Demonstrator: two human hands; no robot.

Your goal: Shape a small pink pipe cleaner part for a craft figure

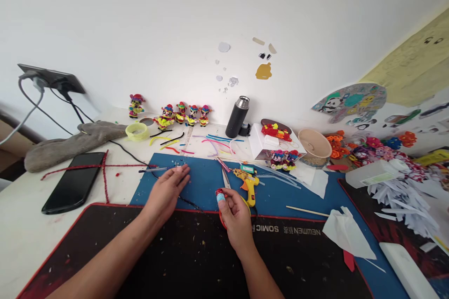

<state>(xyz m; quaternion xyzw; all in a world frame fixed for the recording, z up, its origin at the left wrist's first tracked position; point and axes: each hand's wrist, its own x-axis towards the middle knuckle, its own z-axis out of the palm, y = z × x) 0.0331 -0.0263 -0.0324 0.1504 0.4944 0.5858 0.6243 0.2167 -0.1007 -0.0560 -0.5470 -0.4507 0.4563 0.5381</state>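
My left hand is over the left part of the blue mat, fingers stretched out and holding nothing I can make out. A pale spot shows at its fingertips, too small to name. Beside it lies a thin clear-and-blue stick. My right hand is closed, pinching a small dark red piece between thumb and fingers. Light blue shows at the thumb tip; whether it belongs to the piece I cannot tell. Scissors lie partly hidden behind this hand, next to a yellow glue gun.
Pipe cleaners, small fuzzy figures and a black flask line the wall. At left are a phone and yellow tape. A white box, tissue and wooden stick lie right.
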